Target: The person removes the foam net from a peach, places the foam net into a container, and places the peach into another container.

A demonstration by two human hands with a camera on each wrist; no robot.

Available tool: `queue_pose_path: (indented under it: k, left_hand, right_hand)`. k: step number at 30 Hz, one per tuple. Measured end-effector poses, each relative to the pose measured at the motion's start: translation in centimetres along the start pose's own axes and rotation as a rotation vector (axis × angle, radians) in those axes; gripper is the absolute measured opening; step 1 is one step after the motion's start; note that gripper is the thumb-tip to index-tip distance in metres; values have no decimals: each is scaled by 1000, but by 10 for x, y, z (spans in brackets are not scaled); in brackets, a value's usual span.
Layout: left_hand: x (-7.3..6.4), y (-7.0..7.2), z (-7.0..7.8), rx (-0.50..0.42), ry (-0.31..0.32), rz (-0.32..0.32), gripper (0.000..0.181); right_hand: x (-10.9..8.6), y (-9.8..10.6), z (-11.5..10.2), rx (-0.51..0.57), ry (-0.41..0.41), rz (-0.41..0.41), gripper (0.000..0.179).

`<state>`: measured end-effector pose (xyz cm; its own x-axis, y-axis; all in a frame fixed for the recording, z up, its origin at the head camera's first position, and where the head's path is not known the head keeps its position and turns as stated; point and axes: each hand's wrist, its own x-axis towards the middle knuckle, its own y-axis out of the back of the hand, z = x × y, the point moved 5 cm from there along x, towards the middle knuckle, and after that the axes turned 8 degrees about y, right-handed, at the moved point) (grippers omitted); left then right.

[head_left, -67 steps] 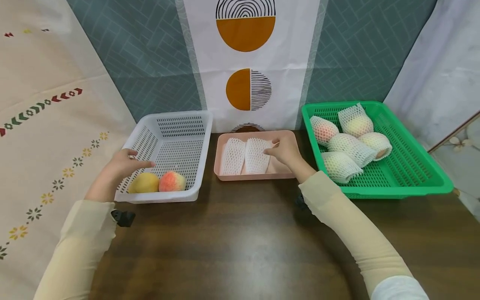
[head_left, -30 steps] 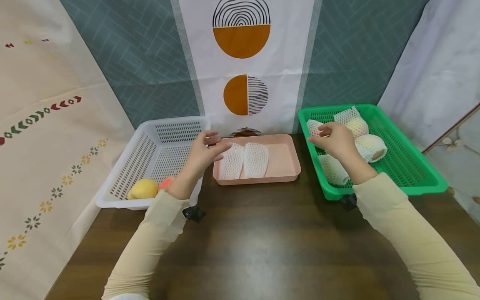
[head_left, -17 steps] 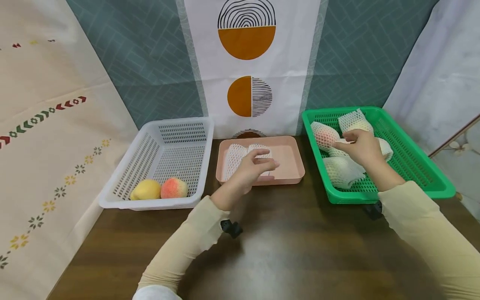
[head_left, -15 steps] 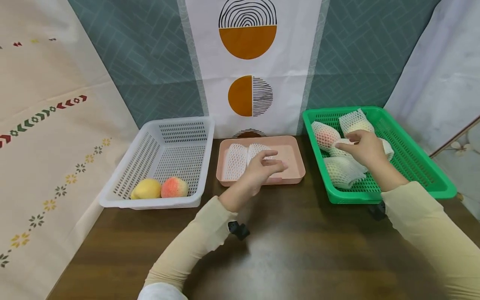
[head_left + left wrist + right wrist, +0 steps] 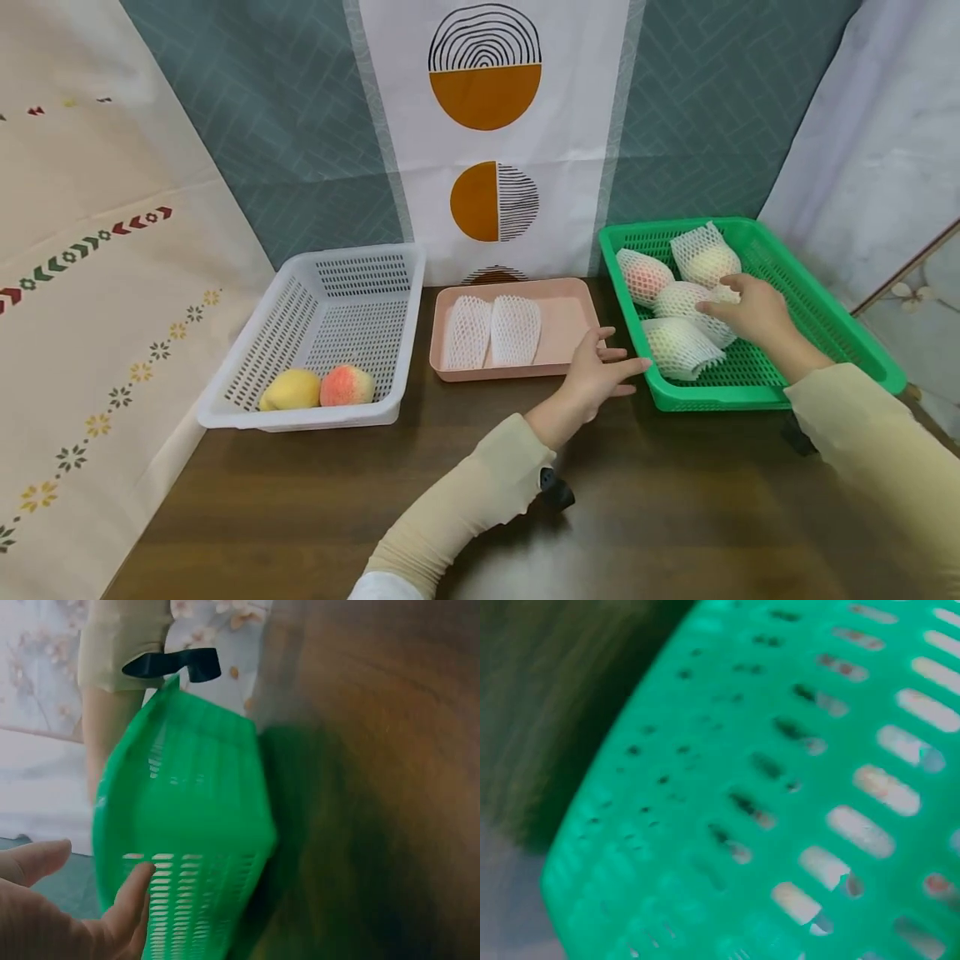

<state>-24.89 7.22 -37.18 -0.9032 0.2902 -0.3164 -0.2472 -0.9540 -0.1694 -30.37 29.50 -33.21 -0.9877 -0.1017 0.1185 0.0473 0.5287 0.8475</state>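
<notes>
In the head view, my left hand [image 5: 587, 382] is beside the near left corner of the green basket [image 5: 832, 400], fingers spread and holding nothing. In the left wrist view its fingers [image 5: 129, 904] stand before that basket's slotted wall. My right hand [image 5: 761, 318] is inside the green basket, over a fruit in a white foam net, thumb and index finger apart; its palm hides most of that fruit. Nearby lie a reddish netted fruit [image 5: 645, 277], a yellowish netted fruit [image 5: 708, 258] and another netted one [image 5: 681, 348]. Only the basket's wall shows in the right wrist view.
A pink tray [image 5: 566, 321] holds two flat foam nets [image 5: 515, 331]. On the left stands a white basket [image 5: 352, 317] with a yellow fruit [image 5: 291, 390] and a peach [image 5: 347, 386]. The brown table [image 5: 300, 508] lies in front; a patterned cloth hangs behind.
My left hand has moved right, from the white basket past the pink tray to the green basket. My right hand has gone from the pink tray into the green basket.
</notes>
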Motion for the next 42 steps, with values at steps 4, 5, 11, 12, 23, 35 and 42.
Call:
queue_pose_path:
  k: [4, 5, 11, 12, 23, 35, 42]
  left_hand:
    - [4, -9, -9, -84, 21, -3, 60]
    - [4, -11, -11, -102, 27, 0, 60]
    - [5, -17, -13, -144, 20, 10, 56]
    - [5, -17, -13, -142, 20, 10, 56]
    - [5, -17, -12, -133, 33, 22, 57]
    - [7, -15, -14, -165, 65, -7, 59]
    - [11, -14, -12, -150, 69, -12, 58]
  right_hand:
    - [2, -9, 8, -13, 14, -46, 72]
    - [3, -11, 9, -12, 19, -50, 71]
    - [6, -14, 13, -33, 31, -45, 75]
    - [7, -14, 13, -37, 32, -54, 76]
    - [6, -19, 11, -50, 85, -168, 65]
    - [3, -11, 1, -63, 69, -222, 69]
    - [8, 15, -16, -100, 73, -214, 67]
